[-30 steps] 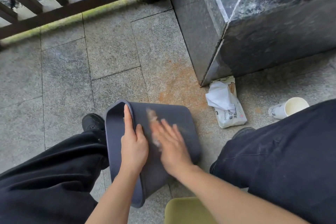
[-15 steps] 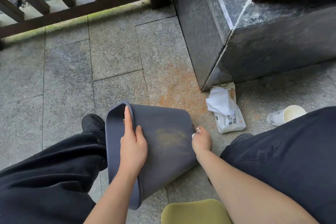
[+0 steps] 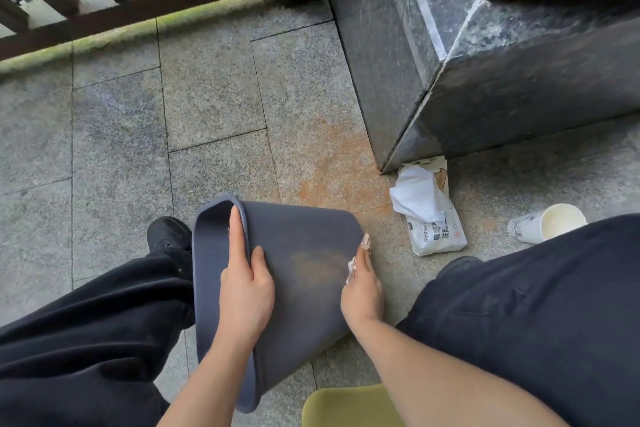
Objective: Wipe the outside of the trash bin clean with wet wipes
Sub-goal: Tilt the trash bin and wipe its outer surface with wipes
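the only readable print is on the white wet-wipe pack (image 3: 435, 234), lying on the floor beyond and to the right of the right hand (image 3: 362, 291) gripping a wipe: latin letters reading roughly "oying" along one edge, then large dark chinese characters, too blurred to read with certainty.

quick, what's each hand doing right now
Left hand: grips the trash bin at its rim, thumb on the outside.
Right hand: holds a wet wipe against the bin's far side.
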Available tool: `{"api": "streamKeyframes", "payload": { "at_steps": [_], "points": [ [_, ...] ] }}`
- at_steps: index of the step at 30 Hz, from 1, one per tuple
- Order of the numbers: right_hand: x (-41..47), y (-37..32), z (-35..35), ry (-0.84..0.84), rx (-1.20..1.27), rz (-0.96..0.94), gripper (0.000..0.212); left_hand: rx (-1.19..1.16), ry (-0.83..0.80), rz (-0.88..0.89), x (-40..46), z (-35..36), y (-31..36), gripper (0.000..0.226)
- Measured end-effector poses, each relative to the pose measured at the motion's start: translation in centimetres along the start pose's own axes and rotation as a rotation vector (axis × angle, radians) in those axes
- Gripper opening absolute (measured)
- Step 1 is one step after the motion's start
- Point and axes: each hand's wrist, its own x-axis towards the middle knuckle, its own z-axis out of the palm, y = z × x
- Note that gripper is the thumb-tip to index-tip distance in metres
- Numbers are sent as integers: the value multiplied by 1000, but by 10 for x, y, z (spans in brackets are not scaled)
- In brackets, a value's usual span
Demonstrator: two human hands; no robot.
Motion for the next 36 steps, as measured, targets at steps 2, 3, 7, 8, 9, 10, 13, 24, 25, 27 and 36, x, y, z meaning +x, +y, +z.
{"api": "streamKeyframes", "payload": {
  "at_steps": [2, 3, 7, 8, 9, 10, 13, 24, 25, 27, 36],
  "points": [
    [9, -6, -2, 0, -43, 96, 68, 13, -26, 33, 1, 4, 7, 75],
    [17, -15, -4, 1, -60, 143, 65, 16, -37, 43, 1, 7, 11, 75],
    [41, -35, -11, 21, -95, 120, 52, -2, -45, 60, -2, 11, 19, 78],
    [47, -34, -15, 17, -90, 98, 54, -5, -48, 67, -2, 11, 20, 78],
    [53, -33, -18, 5, -83, 83, 57, -8, -50, 71, -2, 12, 22, 79],
    [58, -34, -21, -7, -66, 77, 60, -9, -48, 75, -1, 15, 23, 79],
    [53, -48, -20, -14, 23, 33, 67, -3, -42, 76, -3, 21, 24, 80],
    [-116, -72, -1, 2, 290, -395, 76, 48, -123, 142, -1, 23, 32, 79],
    [-117, -70, 0, 9, 264, -412, 77, 33, -121, 137, -1, 23, 31, 78],
    [-113, -62, -1, -3, 177, -509, 77, 11, -116, 128, 1, 20, 29, 77],
    [-67, -53, 6, -96, -323, -949, 72, -79, 35, 9, 15, -13, -15, 72]
  ]
}}
